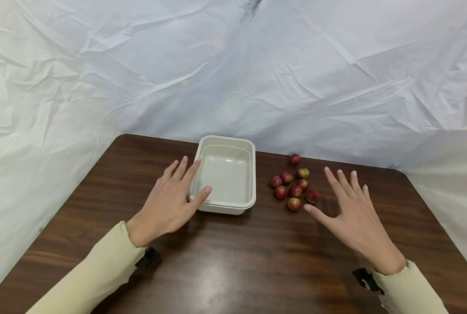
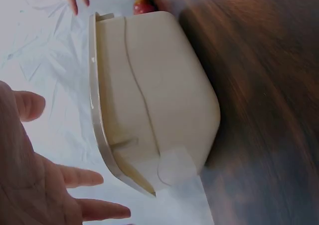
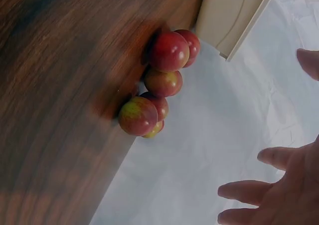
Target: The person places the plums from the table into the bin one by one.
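A cream rectangular plastic container [image 1: 227, 176] sits upright on the table with nothing inside. My left hand [image 1: 168, 203] hovers at its left side, fingers spread and holding nothing. In the left wrist view, a gap shows between the fingers and the container's wall [image 2: 154, 85]. To the container's right lie several red and yellow plums [image 1: 295, 191] in a loose group. My right hand [image 1: 353, 218] is spread just right of them, its thumb near the closest plums. The right wrist view shows this hand apart from the plums [image 3: 138, 115], with some plums hidden behind others.
The dark wooden table [image 1: 233, 248] has rounded back corners. Wrinkled white sheeting [image 1: 233, 78] hangs behind it and along both sides. Dark straps [image 1: 367, 279] show at both sleeve cuffs.
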Demonstrator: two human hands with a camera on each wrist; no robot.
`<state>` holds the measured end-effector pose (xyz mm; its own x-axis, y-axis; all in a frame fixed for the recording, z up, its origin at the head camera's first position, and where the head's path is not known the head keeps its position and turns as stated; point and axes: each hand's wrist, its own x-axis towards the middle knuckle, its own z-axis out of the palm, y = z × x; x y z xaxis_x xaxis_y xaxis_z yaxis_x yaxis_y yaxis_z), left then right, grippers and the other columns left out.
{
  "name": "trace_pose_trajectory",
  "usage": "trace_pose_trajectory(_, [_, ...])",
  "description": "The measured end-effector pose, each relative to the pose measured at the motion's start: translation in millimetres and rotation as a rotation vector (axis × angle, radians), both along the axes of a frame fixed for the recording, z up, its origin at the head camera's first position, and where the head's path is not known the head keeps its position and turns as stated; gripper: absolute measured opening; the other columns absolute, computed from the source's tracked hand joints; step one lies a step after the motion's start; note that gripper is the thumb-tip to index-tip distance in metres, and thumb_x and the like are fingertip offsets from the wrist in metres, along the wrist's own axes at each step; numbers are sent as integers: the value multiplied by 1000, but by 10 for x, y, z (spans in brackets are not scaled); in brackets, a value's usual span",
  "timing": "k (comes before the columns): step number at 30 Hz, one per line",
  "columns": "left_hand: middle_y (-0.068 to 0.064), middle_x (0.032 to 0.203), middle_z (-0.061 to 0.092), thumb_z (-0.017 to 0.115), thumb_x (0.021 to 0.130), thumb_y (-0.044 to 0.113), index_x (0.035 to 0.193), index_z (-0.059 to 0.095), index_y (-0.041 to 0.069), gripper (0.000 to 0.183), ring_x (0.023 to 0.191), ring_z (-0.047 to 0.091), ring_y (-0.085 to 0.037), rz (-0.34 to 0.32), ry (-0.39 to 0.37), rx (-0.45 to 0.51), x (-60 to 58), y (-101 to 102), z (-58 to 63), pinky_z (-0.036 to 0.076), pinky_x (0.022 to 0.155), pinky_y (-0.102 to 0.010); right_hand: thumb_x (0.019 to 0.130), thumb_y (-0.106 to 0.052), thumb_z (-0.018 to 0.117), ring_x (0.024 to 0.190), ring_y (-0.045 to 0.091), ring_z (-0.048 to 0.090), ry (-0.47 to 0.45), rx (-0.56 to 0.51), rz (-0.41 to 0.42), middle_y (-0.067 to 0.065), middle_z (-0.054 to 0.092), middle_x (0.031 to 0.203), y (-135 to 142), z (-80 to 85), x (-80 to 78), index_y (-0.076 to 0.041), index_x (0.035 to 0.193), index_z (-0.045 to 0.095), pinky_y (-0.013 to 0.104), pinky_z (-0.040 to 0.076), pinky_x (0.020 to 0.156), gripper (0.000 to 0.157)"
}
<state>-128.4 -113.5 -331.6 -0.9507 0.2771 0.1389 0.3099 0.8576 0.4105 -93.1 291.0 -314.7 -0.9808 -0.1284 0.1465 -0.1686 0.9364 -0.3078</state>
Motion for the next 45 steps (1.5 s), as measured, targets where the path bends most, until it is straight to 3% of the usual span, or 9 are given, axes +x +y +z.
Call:
trace_pose_trajectory(6, [-18,156,42,44,105,49,156,35,4,68,140,42,-38,7,46,108,-55,38,28,43,110,-59,90,-62,68,159,41,7,29,-46,-8,25,26,166,-25,20,-23,-23,163,26,78,21,113,93])
trace_pose_trajectory(10, [-18,151,46,46,106,41,153,39,2,61,138,43,-36,18,13,186,-116,38,38,45,108,-56,91,-59,70,154,44,22,69,-56,5,25,35,160,-16,45,-52,-16,157,39,75,31,107,85])
trace_pose_trajectory(16, [-22,149,45,46,107,38,152,38,0,59,138,42,-37,18,-59,294,-234,12,42,39,113,-56,90,-56,73,144,46,32,97,-73,20,24,40,156,17,87,-106,-18,153,45,72,35,104,79])
trace_pose_trajectory(23, [-24,135,52,49,106,28,147,41,-3,52,122,52,-36,35,-107,382,-398,-4,49,48,99,-52,90,-54,74,140,42,36,101,-79,42,18,47,150,32,79,-188,-17,151,48,67,36,105,76])
trace_pose_trajectory(27, [-25,136,52,47,107,26,147,40,-4,50,124,55,-38,38,-153,412,-484,-38,36,50,101,-53,91,-50,74,139,43,38,111,-72,60,20,50,148,57,95,-255,-15,150,49,67,36,106,73])
trace_pose_trajectory(33, [-25,142,51,43,109,29,152,35,-2,54,128,55,-39,56,-284,463,-641,-95,16,51,103,-53,91,-48,75,138,46,39,118,-68,80,22,52,147,100,142,-347,-13,147,53,67,33,107,69])
trace_pose_trajectory(41, [-22,146,48,39,111,38,156,28,2,59,130,55,-37,76,-547,567,-808,-187,57,51,107,-53,93,-50,73,140,48,37,45,-81,87,21,50,149,140,141,-432,-16,148,53,70,30,108,67])
trace_pose_trajectory(45, [-21,145,49,41,111,38,155,31,2,58,131,55,-36,78,-623,616,-882,-212,95,50,109,-51,93,-50,72,142,49,34,14,-84,88,22,49,151,169,144,-464,-16,148,53,71,28,109,68])
